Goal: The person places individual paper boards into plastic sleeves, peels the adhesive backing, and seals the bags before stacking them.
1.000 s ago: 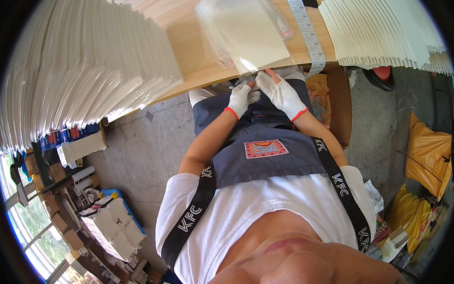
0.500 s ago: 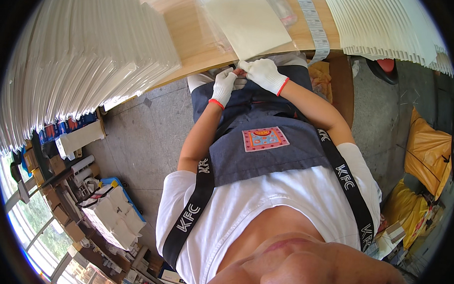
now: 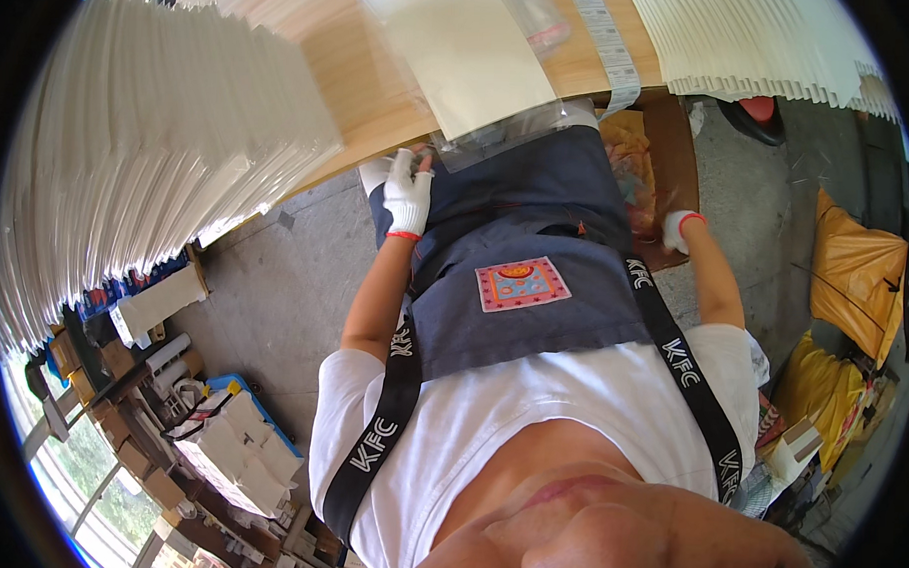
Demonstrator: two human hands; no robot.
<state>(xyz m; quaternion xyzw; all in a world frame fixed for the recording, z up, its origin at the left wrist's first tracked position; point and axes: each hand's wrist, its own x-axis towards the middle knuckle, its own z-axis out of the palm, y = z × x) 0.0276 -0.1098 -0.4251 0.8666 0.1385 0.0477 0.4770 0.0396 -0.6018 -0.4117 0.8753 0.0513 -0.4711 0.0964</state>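
Note:
A cream sheet in a clear plastic sleeve [image 3: 472, 69] lies on the table, its transparent end hanging over the front edge above my lap. Beside that end, at the table edge, my left hand [image 3: 409, 194] wears a white knit glove with a red cuff; its fingers are stretched out and apart, with nothing seen in them. My right hand [image 3: 679, 231], in a matching glove, is down at the right over the side of an open brown cardboard box [image 3: 687, 172]. Its fingers are smeared and partly hidden. Crumpled orange and clear plastic [image 3: 631, 155] fills the box.
Tall stacks of white sleeved sheets stand at the left [image 3: 170, 124] and right [image 3: 753, 44] of the wooden table [image 3: 351, 90]. A strip of printed labels [image 3: 608, 49] hangs over the edge. Yellow bags [image 3: 855, 278] lie at the right; a white-topped blue crate [image 3: 244, 442] stands lower left.
My hands, together at the sheet's corner before, have parted. The right has swung right and down to the box; the left has opened and shifted slightly left. The view has shifted slightly.

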